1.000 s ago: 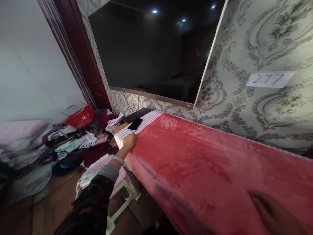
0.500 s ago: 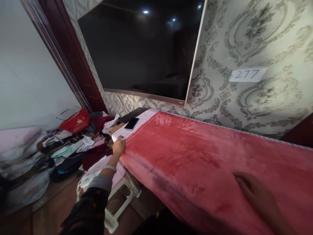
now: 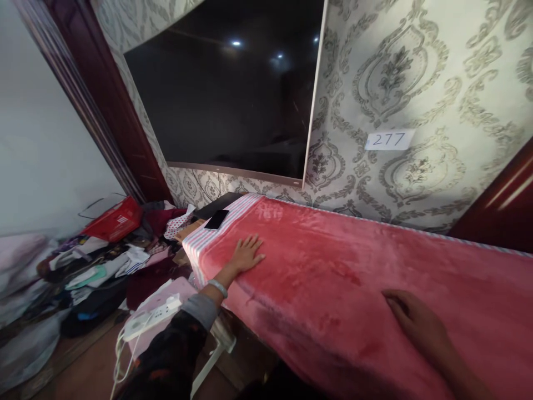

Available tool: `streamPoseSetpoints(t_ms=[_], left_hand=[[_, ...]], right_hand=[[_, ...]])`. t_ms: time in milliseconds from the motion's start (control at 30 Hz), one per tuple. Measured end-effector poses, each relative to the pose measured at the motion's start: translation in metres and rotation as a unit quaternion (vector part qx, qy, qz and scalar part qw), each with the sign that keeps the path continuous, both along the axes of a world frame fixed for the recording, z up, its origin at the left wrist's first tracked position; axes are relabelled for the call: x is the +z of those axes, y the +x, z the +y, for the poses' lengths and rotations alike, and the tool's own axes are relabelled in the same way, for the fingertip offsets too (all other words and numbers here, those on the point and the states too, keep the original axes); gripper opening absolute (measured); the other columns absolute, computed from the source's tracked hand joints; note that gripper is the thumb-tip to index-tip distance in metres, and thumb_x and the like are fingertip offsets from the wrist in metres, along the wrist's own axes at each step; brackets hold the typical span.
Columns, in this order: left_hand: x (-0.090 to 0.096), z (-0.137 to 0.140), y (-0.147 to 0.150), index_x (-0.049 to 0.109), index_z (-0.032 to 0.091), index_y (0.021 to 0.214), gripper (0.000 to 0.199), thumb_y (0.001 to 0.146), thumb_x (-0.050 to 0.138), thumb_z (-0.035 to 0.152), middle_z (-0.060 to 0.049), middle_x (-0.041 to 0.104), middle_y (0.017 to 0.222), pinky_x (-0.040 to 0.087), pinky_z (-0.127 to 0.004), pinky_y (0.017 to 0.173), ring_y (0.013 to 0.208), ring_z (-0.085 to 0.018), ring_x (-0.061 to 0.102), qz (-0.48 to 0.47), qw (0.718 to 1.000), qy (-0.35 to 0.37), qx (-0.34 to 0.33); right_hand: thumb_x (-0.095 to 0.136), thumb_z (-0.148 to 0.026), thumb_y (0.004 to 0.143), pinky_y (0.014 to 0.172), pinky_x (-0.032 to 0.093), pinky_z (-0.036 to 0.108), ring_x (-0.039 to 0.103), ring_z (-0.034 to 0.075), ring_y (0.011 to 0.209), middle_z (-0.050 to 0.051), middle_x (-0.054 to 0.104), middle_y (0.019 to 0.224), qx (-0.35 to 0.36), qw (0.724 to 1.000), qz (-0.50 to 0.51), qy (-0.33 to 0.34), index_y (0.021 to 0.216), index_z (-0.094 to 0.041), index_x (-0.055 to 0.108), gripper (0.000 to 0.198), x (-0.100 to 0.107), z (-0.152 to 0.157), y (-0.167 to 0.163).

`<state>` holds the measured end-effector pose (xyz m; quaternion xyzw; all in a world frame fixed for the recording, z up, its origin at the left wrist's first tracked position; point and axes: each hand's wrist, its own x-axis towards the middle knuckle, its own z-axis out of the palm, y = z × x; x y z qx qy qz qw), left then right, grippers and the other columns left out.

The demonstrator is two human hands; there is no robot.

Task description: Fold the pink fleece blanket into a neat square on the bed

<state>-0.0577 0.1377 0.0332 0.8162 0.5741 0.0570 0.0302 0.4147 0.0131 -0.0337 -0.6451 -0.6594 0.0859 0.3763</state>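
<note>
Red blanket [image 3: 316, 250] beneath left hand [image 3: 245, 254]

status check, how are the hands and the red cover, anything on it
Left hand spread on red cover. Right hand over it, contact unclear. Phone lying on the cover's striped border.

Passage along the red blanket [image 3: 308, 261] runs between the left hand [image 3: 247, 254], spread flat near its left end, and the right hand [image 3: 412, 319], toward its near edge; a second lane lies behind both, along the far edge, bounded by the wall [image 3: 353, 183] and the TV [image 3: 225, 105]. Obstacles: phone [image 3: 217, 219] on the striped border at the left end, clothes pile [image 3: 133, 272] beyond that end, and, below the near left corner, a stool [image 3: 183, 290] bearing a power strip [image 3: 153, 319] with looped cord.
</note>
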Motion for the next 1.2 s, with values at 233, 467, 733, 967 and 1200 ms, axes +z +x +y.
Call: streamPoseSetpoints(t_ms=[233,467,733,967,1200], left_hand=[[-0.005,0.006,-0.052,0.039,0.021,0.154,0.057,0.101,0.036,0.043,-0.014,0.031,0.163,0.017,-0.057,0.120,0.152,-0.032,0.024,0.057,0.984,0.030,0.166],[-0.001,0.017,-0.036,0.034,0.018,0.156,0.061,0.101,0.036,0.044,-0.014,0.024,0.166,0.016,-0.055,0.122,0.154,-0.030,0.018,0.034,0.985,0.090,0.143],[0.003,0.069,-0.003,0.043,0.026,0.151,0.055,0.099,0.040,0.043,-0.009,0.036,0.162,0.018,-0.054,0.122,0.152,-0.028,0.027,0.011,0.992,0.058,0.114],[0.002,0.082,-0.027,0.046,0.022,0.149,0.053,0.099,0.035,0.034,-0.013,0.043,0.157,0.021,-0.055,0.121,0.151,-0.029,0.028,0.014,0.983,0.060,0.171],[0.016,0.067,0.021,0.052,0.021,0.145,0.053,0.099,0.027,0.033,-0.015,0.047,0.154,0.031,-0.061,0.115,0.147,-0.033,0.036,0.024,0.992,0.027,0.118]], right_hand=[[0.042,-0.051,0.088,0.093,0.054,0.047,0.069,0.029,0.097,0.011,0.074,0.102,0.004,1.000,0.001,0.005,0.093,-0.022,0.072,0.043,0.000,0.001,-0.001],[0.041,-0.052,0.087,0.091,0.056,0.048,0.071,0.029,0.094,0.010,0.075,0.099,0.003,1.000,0.014,0.010,0.092,-0.022,0.072,0.044,-0.001,0.002,-0.002],[0.042,-0.053,0.087,0.089,0.058,0.044,0.072,0.028,0.093,0.008,0.076,0.099,-0.010,1.000,0.010,0.013,0.091,-0.025,0.074,0.042,-0.003,0.001,-0.001],[0.043,-0.049,0.090,0.091,0.056,0.044,0.070,0.027,0.094,0.009,0.075,0.100,-0.004,1.000,0.024,0.014,0.093,-0.024,0.073,0.039,-0.002,0.002,-0.005],[0.044,-0.031,0.091,0.088,0.053,0.040,0.067,0.024,0.094,0.009,0.073,0.100,0.009,0.999,0.030,0.043,0.095,-0.021,0.070,0.028,0.009,0.004,-0.015]])
